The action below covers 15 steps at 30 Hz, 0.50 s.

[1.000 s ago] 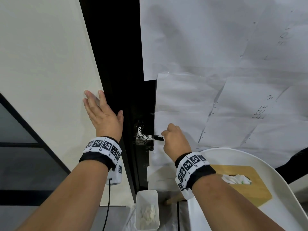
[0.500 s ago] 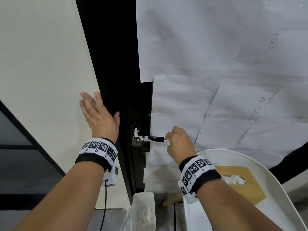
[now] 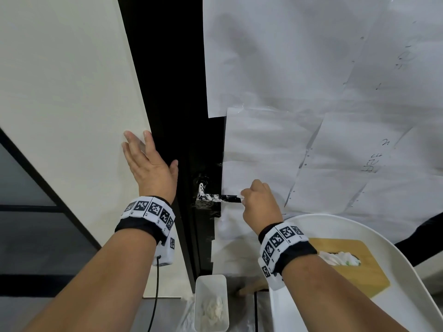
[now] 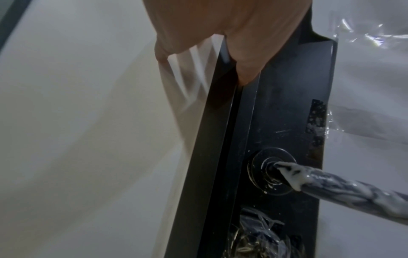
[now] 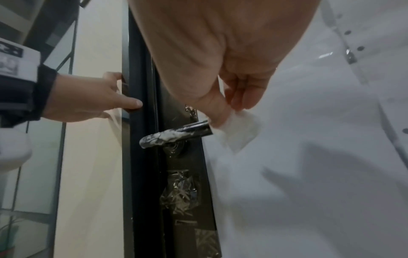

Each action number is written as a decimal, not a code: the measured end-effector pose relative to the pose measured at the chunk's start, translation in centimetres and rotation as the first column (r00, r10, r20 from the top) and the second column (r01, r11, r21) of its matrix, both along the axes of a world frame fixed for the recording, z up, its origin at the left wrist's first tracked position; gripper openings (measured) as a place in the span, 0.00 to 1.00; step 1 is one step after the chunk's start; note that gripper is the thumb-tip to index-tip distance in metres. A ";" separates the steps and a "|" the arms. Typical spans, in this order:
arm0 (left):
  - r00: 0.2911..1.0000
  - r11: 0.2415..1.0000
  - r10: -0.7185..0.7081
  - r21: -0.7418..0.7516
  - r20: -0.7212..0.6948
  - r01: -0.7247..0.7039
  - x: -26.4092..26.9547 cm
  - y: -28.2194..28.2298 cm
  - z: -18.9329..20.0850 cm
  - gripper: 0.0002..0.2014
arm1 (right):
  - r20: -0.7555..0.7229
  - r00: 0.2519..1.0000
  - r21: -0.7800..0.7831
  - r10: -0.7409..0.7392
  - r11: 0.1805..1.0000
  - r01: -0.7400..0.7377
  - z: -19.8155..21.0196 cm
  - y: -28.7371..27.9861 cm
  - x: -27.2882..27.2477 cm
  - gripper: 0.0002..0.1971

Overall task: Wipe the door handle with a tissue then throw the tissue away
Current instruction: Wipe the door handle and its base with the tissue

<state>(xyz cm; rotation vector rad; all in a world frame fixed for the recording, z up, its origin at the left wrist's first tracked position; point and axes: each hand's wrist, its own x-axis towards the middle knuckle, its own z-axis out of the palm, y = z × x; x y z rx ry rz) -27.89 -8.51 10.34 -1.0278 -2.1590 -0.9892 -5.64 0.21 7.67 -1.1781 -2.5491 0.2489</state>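
At the door handle [image 5: 176,135], still smeared white, a right hand [image 3: 260,203] pinches a tissue [image 5: 239,130] at its tip, mid-wipe; the left hand [image 3: 149,165] braces flat-fingered; next, stroke toward the base

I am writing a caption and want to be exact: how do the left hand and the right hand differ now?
1. The left hand is open with straight fingers; the right hand is curled.
2. The left hand holds nothing; the right hand pinches a white tissue.
3. The left hand rests on the pale wall beside the dark frame; the right hand is at the free end of the door handle.

Both wear marker wristbands.
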 end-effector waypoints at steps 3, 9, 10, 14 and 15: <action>1.000 1.000 0.009 -0.004 -0.007 -0.009 0.0 0.1 0.0 0.43 | 0.030 0.999 -0.014 0.038 0.999 -0.038 0.6 -0.9 -1.0 0.11; 1.000 1.000 0.021 -0.012 0.003 -0.021 0.0 0.1 0.0 0.44 | -0.030 0.986 -0.072 0.161 0.984 -0.163 0.5 -1.0 -2.3 0.21; 1.000 1.000 0.022 -0.014 0.002 -0.022 0.0 0.1 0.0 0.44 | -0.050 0.986 -0.086 0.157 0.983 -0.161 0.4 -0.8 -2.1 0.21; 1.000 1.000 0.022 -0.014 0.007 -0.022 0.0 0.1 0.1 0.44 | -0.186 0.982 -0.080 -0.037 0.997 0.022 0.5 0.3 -0.1 0.20; 1.000 1.000 0.023 -0.016 0.008 -0.023 0.0 0.1 0.1 0.44 | -0.187 0.978 -0.099 -0.091 0.992 0.073 0.5 0.7 0.3 0.20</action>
